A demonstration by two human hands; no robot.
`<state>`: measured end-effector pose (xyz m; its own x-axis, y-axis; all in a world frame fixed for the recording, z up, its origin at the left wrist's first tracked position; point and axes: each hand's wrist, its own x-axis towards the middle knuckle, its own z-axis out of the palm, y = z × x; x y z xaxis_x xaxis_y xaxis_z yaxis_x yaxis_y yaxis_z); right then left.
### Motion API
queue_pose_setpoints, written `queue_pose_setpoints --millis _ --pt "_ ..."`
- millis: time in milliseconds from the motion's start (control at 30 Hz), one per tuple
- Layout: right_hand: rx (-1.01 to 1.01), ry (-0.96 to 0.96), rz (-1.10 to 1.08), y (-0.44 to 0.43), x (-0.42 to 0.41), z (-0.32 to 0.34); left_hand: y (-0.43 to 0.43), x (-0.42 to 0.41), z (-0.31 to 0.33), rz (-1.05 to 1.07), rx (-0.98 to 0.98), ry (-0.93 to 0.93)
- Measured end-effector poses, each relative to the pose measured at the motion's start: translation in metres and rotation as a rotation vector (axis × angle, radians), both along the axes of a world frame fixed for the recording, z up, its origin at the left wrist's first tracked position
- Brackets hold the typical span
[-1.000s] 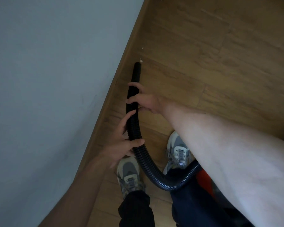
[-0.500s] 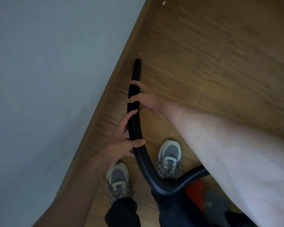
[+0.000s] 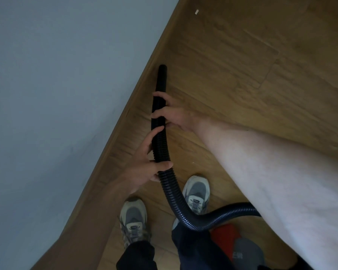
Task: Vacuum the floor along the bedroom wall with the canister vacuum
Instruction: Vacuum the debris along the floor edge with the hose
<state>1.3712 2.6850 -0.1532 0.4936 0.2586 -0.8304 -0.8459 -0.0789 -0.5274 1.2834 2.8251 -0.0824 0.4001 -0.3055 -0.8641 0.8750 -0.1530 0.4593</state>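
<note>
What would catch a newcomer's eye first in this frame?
The black ribbed hose runs up the middle, the left hand holding it lower down and the right hand nearer its tip, beside the blue-grey wall on the left. The red and grey canister sits at bottom right, and a pale scrap lies on the wood floor at the top.
</note>
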Motion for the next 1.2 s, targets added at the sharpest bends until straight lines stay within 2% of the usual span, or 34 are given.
queue_pose_setpoints --millis 333,667,967,1200 --pt "-0.036 0.006 0.034 -0.043 0.025 0.004 -0.042 0.024 0.008 -0.006 -0.022 -0.001" --pt "0.009 0.063 -0.062 -0.073 0.041 0.014 -0.066 0.051 0.025 -0.113 0.007 -0.02" --pt "0.001 0.079 -0.064 -0.099 0.063 0.001 -0.089 0.073 0.013 -0.123 -0.01 -0.027" --pt "-0.009 0.06 -0.088 -0.107 0.068 -0.006 -0.094 0.085 0.004 -0.12 -0.044 0.035"
